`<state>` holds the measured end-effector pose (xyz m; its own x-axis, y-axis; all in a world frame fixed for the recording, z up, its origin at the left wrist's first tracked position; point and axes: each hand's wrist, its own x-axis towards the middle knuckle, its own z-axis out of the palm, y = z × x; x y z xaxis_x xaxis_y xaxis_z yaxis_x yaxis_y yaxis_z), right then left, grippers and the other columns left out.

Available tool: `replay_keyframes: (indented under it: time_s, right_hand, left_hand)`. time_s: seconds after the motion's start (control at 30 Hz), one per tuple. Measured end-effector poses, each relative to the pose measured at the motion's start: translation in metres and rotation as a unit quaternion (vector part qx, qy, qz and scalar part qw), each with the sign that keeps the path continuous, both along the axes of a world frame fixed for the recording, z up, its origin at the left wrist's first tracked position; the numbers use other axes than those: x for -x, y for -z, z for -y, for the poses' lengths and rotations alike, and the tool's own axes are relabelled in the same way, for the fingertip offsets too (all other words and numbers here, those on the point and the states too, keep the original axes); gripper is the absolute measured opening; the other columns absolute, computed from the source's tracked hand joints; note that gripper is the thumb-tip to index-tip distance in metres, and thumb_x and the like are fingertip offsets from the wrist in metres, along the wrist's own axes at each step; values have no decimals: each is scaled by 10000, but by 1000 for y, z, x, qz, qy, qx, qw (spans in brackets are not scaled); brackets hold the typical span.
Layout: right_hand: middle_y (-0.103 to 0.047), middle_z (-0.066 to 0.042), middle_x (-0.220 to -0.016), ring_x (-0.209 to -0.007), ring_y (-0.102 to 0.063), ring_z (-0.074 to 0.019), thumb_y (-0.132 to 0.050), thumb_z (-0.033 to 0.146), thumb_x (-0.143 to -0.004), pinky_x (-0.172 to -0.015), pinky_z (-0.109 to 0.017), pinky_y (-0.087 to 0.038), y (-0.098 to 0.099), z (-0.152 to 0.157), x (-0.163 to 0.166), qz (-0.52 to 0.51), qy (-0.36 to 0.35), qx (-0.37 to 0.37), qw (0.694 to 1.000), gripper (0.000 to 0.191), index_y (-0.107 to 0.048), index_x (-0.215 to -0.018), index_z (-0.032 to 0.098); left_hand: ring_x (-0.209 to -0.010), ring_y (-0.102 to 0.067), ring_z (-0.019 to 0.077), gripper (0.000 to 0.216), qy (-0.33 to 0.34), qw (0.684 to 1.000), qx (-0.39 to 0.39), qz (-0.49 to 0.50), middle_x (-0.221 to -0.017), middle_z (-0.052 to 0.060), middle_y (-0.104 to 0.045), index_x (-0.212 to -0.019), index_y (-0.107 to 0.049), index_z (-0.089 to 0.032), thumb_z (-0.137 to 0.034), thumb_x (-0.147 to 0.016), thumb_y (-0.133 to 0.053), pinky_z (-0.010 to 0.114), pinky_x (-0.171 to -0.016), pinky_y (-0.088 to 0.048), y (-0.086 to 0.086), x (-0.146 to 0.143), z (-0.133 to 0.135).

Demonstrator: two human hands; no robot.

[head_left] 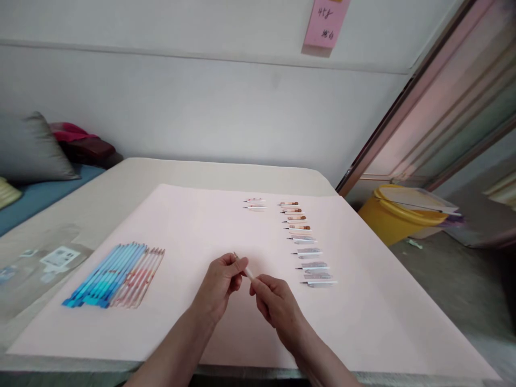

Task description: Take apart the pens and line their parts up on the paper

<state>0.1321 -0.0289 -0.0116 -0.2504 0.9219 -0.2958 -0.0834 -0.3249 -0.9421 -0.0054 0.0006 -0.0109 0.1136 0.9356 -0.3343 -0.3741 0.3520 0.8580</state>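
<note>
Between my two hands is a slim, pale pen [249, 273], held aslant over the middle of the pink sheet. My left hand [217, 285] pinches its upper end, where a small metallic tip shows past the fingers. The lower end is gripped by thumb and fingers of my right hand [280, 303]; much of the pen is hidden by both hands. To the left lies a row of blue pens [107, 274] beside several clear-pinkish pens [139, 277]. On the right runs a column of short pen pieces with dark-tipped white refills [308, 251], and a smaller group of similar pieces [255, 204] lies farther back.
The pink sheet [193, 328] covers most of the table. A clear plastic bag [44, 263] with a white label lies at the left edge. A yellow bin [382, 217] stands beyond the right side. A wall rises behind, and a grey cushion [34, 148] is at far left.
</note>
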Motion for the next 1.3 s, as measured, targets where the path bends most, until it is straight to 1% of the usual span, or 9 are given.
replay_keyframes:
  time_s: [0.1, 0.27, 0.47, 0.53, 0.67, 0.83, 1.03, 1.2, 1.3]
  right_hand:
    - [-364, 83, -353, -333, -238, -42, -470, 347, -834, -360, -183, -167, 2, 0, 2, 45, 10, -7, 999, 267, -517, -651, 159]
    - [-347, 90, -347, -325, -213, -45, -457, 353, -824, -348, -187, -140, 2, -2, 0, 35, 13, 11, 999, 258, -507, -655, 165]
    - [-368, 80, -332, -320, -233, -45, -463, 335, -819, -359, -188, -169, -1, -3, -3, 61, 4, -9, 998, 266, -522, -630, 157]
    - [-372, 77, -333, -321, -238, -47, -459, 336, -820, -359, -190, -174, -1, -3, -4, 68, 12, -11, 998, 268, -524, -630, 158]
    - [-391, 73, -348, -318, -256, -55, -462, 353, -811, -345, -197, -173, -2, -3, -5, 71, 18, -1, 997, 265, -522, -635, 164]
    - [-440, 61, -372, -314, -280, -52, -459, 360, -811, -350, -191, -197, -1, -2, -4, 84, 4, -9, 996, 275, -526, -632, 163]
    - [-432, 60, -378, -317, -278, -58, -455, 376, -808, -336, -193, -192, 0, -3, -5, 94, 18, -9, 995, 282, -527, -639, 162]
    - [-441, 59, -380, -318, -294, -57, -458, 372, -803, -351, -194, -210, 1, -3, -5, 102, 4, -14, 995, 276, -531, -636, 164]
    - [-439, 60, -379, -320, -295, -62, -456, 373, -801, -349, -199, -209, 0, -3, -6, 105, 10, -13, 994, 276, -530, -633, 167]
  left_hand:
    - [-424, -388, 39, 283, -18, 999, 17, -33, -544, -10, -528, -616, -520, -140, -376, -697, -653, 182, -415, -279, 2, -2, 1]
    - [-594, -498, 55, 226, 4, 996, 42, 81, -845, 53, -628, -867, -629, -144, -220, -663, -689, 185, -549, -408, -4, 2, 0]
    - [-474, -425, 35, 204, -19, 998, 37, 53, -566, -35, -516, -650, -543, -147, -231, -623, -726, 164, -470, -351, -2, 0, -2]
    - [-493, -442, 40, 187, -10, 998, 41, 56, -603, -26, -538, -695, -566, -150, -244, -636, -716, 168, -476, -358, -2, -1, -1]
    - [-579, -490, 46, 254, 8, 996, 32, 84, -860, 50, -625, -869, -622, -143, -188, -634, -706, 179, -542, -404, -4, -1, 0]
    - [-500, -444, 38, 188, -29, 998, 22, 54, -611, -26, -542, -670, -561, -143, -205, -612, -729, 173, -500, -376, -2, -3, 0]
    - [-580, -494, 50, 271, 13, 996, 29, 80, -851, 50, -625, -896, -627, -147, -181, -637, -699, 188, -551, -409, -6, 0, 0]
    - [-492, -442, 37, 199, -18, 999, 20, 42, -594, -32, -530, -679, -579, -144, -222, -591, -739, 175, -500, -371, -3, -1, 0]
    - [-546, -481, 51, 247, 4, 998, 32, 56, -724, 11, -596, -811, -618, -151, -229, -605, -730, 188, -528, -395, -4, -1, 0]
